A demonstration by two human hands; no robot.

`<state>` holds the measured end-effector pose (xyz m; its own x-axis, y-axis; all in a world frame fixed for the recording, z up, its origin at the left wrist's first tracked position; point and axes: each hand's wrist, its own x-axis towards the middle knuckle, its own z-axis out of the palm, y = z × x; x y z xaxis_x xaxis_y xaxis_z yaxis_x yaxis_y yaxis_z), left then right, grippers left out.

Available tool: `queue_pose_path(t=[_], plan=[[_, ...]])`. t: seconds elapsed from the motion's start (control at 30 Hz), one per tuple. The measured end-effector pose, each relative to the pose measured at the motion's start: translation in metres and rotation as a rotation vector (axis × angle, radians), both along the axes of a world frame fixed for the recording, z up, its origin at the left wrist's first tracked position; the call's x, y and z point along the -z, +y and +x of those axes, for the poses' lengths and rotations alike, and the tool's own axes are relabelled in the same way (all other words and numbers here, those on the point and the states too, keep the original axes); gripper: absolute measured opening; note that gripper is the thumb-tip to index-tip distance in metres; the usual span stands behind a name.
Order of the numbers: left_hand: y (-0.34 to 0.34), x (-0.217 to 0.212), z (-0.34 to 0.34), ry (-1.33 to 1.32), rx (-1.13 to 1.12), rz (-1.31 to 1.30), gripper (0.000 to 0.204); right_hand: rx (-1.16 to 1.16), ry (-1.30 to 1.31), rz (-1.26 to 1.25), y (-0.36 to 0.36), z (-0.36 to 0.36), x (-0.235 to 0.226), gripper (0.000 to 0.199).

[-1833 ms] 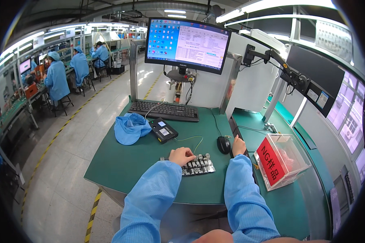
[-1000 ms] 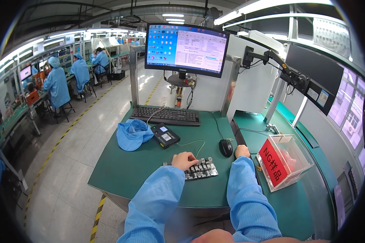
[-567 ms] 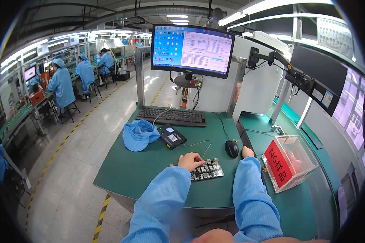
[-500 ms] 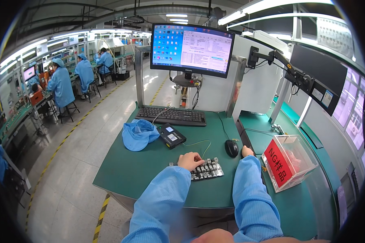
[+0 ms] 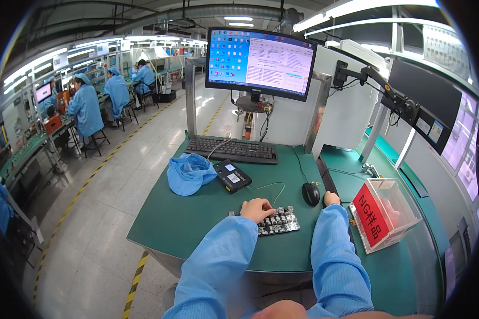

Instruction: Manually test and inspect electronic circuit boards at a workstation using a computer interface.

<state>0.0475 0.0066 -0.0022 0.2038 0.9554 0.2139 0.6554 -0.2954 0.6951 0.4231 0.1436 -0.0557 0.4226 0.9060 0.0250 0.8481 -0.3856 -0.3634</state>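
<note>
My left hand (image 5: 257, 210) rests over the left part of a small board (image 5: 280, 224) with rows of silvery block-shaped parts. Its fingers are bent and drawn together on the board's upper side, and whatever they pinch is hidden. A thin yellow-green wire (image 5: 282, 190) leads from a small black box (image 5: 234, 177) with a lit display toward the board. My right hand (image 5: 332, 199) lies at the right edge of the green table, just right of a black mouse (image 5: 310, 194). The sleeve and the hand's back hide most of its fingers.
A light blue cap (image 5: 190, 174) lies left of the black box. Behind stand a black keyboard (image 5: 233, 150) and a lit monitor (image 5: 258, 64). A clear bin (image 5: 404, 212) with a red label sits at right. Several people (image 5: 86, 109) in blue work at far left.
The whole view has shifted, so everything sits slightly further right and lower. Both hands keep nearly the same places at the board and table edge.
</note>
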Motion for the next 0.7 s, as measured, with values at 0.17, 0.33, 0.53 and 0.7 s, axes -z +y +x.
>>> queue_pose_path(t=[0.17, 0.33, 0.53, 0.7], plan=[[-0.001, -0.005, 0.002, 0.026, 0.013, -0.001, 0.025, 0.038, -0.156, 0.104, -0.002, 0.002, 0.005, 0.03], [-0.004, -0.005, -0.004, 0.016, -0.003, -0.008, 0.025, 0.198, -0.061, 0.165, -0.046, -0.055, -0.048, 0.038], [-0.005, -0.007, -0.001, 0.03, -0.003, 0.028, 0.028, 0.225, -0.224, 0.324, -0.04, -0.055, -0.043, 0.034], [-0.006, -0.006, 0.0, 0.037, -0.013, 0.04, 0.028, 0.161, -0.47, 0.531, -0.04, -0.049, -0.034, 0.03]])
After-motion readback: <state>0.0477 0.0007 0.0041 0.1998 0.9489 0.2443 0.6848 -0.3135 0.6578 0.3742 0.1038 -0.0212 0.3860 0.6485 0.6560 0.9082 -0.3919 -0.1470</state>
